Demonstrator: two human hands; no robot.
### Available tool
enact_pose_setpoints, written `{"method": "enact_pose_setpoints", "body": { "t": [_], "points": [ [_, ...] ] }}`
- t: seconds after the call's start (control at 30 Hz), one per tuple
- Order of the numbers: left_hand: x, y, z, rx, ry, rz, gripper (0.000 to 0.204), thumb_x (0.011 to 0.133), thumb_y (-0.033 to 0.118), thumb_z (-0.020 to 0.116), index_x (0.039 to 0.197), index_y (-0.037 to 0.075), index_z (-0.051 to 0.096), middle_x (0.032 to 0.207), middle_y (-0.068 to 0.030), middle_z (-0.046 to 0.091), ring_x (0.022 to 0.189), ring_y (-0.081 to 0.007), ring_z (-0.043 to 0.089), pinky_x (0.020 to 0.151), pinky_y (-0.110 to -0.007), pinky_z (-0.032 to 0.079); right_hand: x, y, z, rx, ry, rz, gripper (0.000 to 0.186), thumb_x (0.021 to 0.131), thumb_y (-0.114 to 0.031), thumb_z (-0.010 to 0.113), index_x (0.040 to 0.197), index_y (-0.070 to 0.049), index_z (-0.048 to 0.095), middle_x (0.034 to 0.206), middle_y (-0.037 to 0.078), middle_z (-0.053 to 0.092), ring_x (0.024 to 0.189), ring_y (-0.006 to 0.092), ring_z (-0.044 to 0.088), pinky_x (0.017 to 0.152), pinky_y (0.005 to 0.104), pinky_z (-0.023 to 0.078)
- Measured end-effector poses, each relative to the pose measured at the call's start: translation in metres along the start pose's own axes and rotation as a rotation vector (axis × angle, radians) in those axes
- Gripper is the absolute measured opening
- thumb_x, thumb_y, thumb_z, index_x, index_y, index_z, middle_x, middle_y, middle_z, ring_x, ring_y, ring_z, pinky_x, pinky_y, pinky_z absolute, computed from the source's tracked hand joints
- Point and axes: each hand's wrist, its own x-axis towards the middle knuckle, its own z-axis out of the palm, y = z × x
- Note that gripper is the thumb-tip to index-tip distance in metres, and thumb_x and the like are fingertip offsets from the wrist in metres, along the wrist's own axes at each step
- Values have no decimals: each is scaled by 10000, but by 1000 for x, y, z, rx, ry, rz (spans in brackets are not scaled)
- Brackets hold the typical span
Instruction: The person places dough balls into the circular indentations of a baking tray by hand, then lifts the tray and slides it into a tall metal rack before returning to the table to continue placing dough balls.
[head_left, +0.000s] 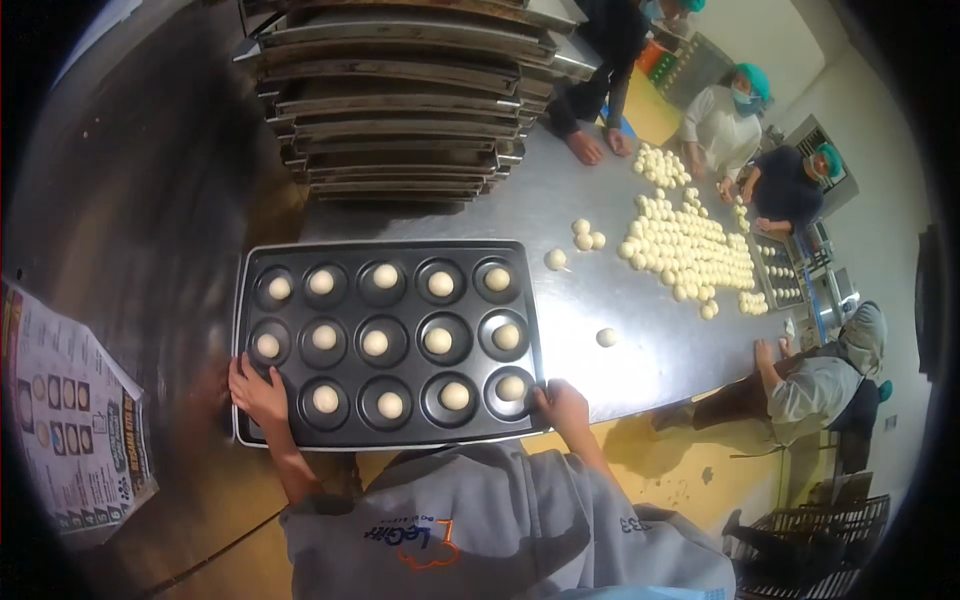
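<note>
dark tray (412, 313), three rows of round wells (369, 415), pale dough balls (375, 343)

Grey top (520, 515) with 1 orange-and-blue chest emblem (430, 545), dark side marking (636, 525).

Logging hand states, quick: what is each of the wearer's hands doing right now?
Left hand: closed on the left edge of the dark tray.
Right hand: closed on its right edge, by the near corner.
</note>
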Motion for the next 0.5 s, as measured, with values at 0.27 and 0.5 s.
{"method": "enact_pose_setpoints", "body": {
  "t": [0.27,0.5],
  "points": [
    [-14,-18,1,-86,-64,88,595,862,206,724,1409,83,523,1491,-142,460,1444,-358,359,1195,-514,264,15,17,6,4,47,-165,391,950,-419,640,788,-63,660,722,171,664,718,390,655,658,490,509],
    [-12,-41,-27,-515,-53,160,560,874,103,679,1406,24,524,1406,-182,509,1350,-379,464,1143,-485,337,21,39,9,374,-63,-118,371,928,-376,686,874,-9,705,738,180,684,694,351,671,645,448,513]
  ]
}}
